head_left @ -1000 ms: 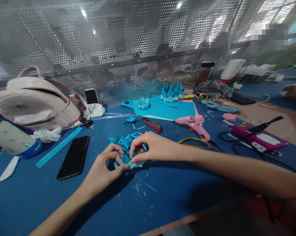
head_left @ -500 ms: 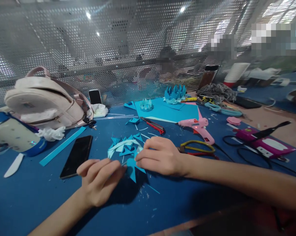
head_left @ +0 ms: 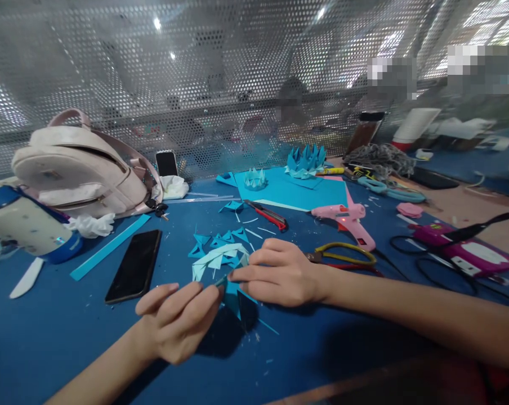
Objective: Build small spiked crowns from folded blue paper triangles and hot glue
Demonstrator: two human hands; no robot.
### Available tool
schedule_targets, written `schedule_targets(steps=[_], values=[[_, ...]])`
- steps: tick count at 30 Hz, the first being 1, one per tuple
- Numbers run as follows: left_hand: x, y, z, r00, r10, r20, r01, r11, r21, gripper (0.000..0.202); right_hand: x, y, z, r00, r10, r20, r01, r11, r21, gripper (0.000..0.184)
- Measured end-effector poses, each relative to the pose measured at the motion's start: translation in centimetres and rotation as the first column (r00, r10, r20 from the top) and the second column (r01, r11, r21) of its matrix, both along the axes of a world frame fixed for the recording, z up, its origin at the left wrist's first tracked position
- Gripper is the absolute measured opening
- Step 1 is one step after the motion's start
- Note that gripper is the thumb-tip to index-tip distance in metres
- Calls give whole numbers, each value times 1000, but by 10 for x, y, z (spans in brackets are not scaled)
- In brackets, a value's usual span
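Between my two hands is a folded blue paper piece [head_left: 233, 301], its pointed tips hanging down over the table. My left hand [head_left: 181, 318] pinches its left edge, and my right hand [head_left: 280, 274] grips the upper right side with bent fingers. The fingers partly cover the fold. Just behind them lie a curved pale-blue paper strip [head_left: 216, 256] and several small folded blue paper pieces [head_left: 201, 244]. Beyond these a red utility knife [head_left: 268, 215] rests on the table. To the right of my right hand are yellow-and-red handled pliers [head_left: 345, 251].
A dark phone [head_left: 134, 264] and a blue paper strip [head_left: 111, 247] lie on the left, near a backpack [head_left: 72, 174] and a tumbler [head_left: 30, 219]. Right: a pink glue gun [head_left: 345, 219] and a magenta power strip [head_left: 465, 247] with cables. Paper crowns [head_left: 306, 160] stand on blue sheets at the back.
The blue paper piece has tilted, so less of its top shows. My left hand has moved slightly right, closer to my right hand. The whole view has shifted a little.
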State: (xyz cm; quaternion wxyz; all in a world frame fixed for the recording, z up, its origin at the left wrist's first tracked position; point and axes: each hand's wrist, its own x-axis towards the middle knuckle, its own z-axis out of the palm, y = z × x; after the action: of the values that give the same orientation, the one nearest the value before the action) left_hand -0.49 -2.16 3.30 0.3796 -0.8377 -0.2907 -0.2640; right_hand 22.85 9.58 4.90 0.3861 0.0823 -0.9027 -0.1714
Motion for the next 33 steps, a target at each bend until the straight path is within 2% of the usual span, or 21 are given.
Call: schedule_targets(steps=[4,7,13,18,24,26,30,33], values=[[-2,-1,-7,998,57,41,-56,998,-28,25,-2,2,-3,1000,22,6,-22,1000,-15,25],[-1,0,-11,995,83,51,-82,996,-18,28,-3,3,-6,999,36,2,-36,999,-11,22],[2,2,-5,998,54,37,-54,998,10,18,4,5,-2,1000,12,-17,-12,1000,21,15],[4,0,0,998,45,-40,-42,996,75,19,10,11,2,998,40,-45,-34,991,128,18],[19,0,3,997,-21,72,7,983,184,13,8,14,0,986,75,-147,-47,982,181,17],[22,1,1,995,-34,99,14,980,200,16,7,14,-1,984,84,-158,-56,982,178,17],[28,6,-4,965,-93,246,24,962,270,28,5,13,-2,983,92,-158,-63,982,179,21],[32,9,-1,958,-53,282,-26,962,270,31,6,12,-3,983,91,-160,-63,983,174,24]])
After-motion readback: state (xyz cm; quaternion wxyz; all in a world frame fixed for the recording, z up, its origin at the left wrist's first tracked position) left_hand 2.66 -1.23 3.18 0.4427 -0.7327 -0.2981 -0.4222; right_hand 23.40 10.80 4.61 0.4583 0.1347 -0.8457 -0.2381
